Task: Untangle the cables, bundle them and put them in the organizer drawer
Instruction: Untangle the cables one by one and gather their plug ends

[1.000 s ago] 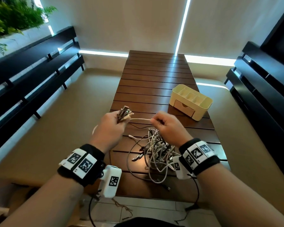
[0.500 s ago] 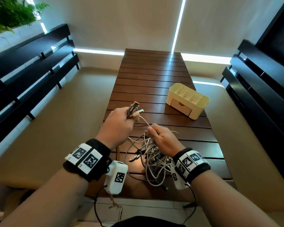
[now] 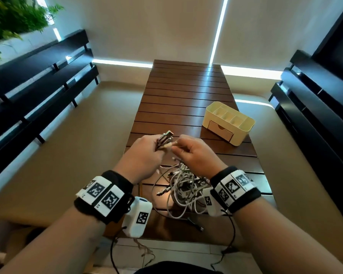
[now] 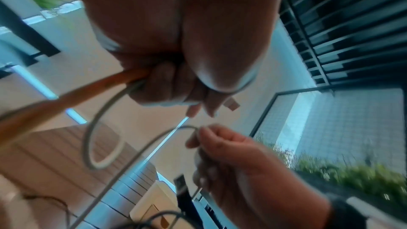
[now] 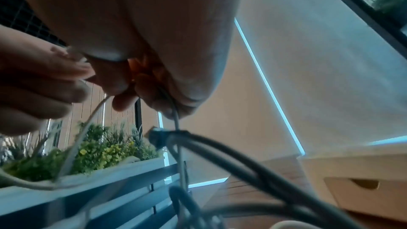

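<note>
A tangle of white and grey cables (image 3: 183, 191) lies on the near part of the brown slatted table (image 3: 186, 95). My left hand (image 3: 145, 153) is raised above it, fingers curled round a bunch of cable plugs (image 3: 165, 138) that stick out of its fist. In the left wrist view that hand (image 4: 176, 69) grips several cable strands. Just to the right, my right hand (image 3: 194, 155) pinches a thin white cable (image 4: 141, 147) that runs down into the tangle. The cream organizer (image 3: 229, 122) with its drawer (image 3: 220, 130) shut stands at the table's right edge.
Dark slatted benches (image 3: 38, 80) run along the left, and dark furniture (image 3: 315, 107) lines the right. Green plants (image 3: 14, 18) sit at the far left. A black cable end (image 3: 196, 225) lies near the table's front edge. Beige floor surrounds the table.
My right hand went down to the tangle, then came back up beside the left hand with a thin white cable pinched. The left hand kept its bunch of plugs and stayed raised.
</note>
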`<state>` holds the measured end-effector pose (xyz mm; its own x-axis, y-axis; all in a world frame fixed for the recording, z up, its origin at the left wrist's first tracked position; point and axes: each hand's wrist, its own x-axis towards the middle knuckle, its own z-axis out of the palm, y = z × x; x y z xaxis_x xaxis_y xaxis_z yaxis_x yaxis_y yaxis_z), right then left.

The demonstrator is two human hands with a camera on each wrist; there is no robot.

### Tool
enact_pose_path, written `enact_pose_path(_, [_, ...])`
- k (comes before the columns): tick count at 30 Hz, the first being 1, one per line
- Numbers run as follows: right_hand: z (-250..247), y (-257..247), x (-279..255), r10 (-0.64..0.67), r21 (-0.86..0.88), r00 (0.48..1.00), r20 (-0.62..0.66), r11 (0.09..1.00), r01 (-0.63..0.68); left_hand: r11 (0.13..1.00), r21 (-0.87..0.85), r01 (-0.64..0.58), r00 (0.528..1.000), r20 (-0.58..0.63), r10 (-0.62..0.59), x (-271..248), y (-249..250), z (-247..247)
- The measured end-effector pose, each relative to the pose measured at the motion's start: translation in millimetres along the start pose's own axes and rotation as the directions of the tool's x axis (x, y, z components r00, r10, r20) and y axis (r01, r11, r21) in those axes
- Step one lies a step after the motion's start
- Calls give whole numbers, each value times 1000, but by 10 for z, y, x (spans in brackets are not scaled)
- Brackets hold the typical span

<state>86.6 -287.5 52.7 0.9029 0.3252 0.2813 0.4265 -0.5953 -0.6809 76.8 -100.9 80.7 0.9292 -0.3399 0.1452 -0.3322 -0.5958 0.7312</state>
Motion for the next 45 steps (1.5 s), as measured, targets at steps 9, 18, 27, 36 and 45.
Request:
enact_pose_path(9, [128,83,-164,153,77,987,40,985,-155,996,85,-38,998,-56,43,3,100,-14])
enact_pose_path(18, [-82,216,-182,258,148,963,-75,958,-245,971,87,222,975,-13,-222,-80,-57,-274])
enact_pose_path(27, [71,297,-173,67,-84,996,67,995,-61,986,139,88,969,-239,-53,-115,25,-99])
enact_pose_path(36, [48,147,-168,-60,-49,998,10,997,60,970,241,19,981,183,-65,-28,3,68])
enact_pose_path(45, [269,493,-292,128,-57,990,50,990,-125,996,-39,-79,991,-113,75,9,7,-3])
